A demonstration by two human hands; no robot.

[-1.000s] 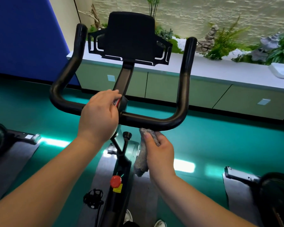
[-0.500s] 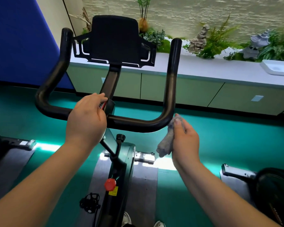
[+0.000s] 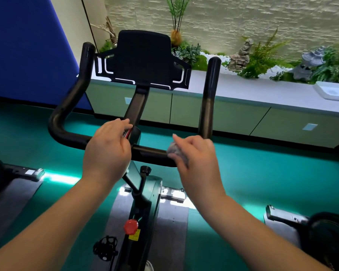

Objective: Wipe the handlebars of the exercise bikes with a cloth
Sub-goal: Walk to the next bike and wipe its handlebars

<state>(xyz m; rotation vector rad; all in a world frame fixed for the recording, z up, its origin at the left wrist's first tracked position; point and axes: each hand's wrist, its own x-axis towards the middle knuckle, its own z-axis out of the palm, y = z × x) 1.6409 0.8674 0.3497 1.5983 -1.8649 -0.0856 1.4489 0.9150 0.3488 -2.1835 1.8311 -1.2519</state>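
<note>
A black U-shaped handlebar of a green exercise bike stands right in front of me, with a black tablet holder above its stem. My left hand grips the crossbar just left of the stem. My right hand holds a crumpled grey cloth against the right part of the crossbar, by the bend up to the right horn. Most of the cloth is hidden under my fingers.
A red knob sits on the bike frame below. Parts of two other bikes show at the left and right edges. A long low cabinet with plants and a white tray runs behind.
My right hand has carried the cloth from under the crossbar, out past the right bend, and up onto the top of the bar. My left hand has kept its grip.
</note>
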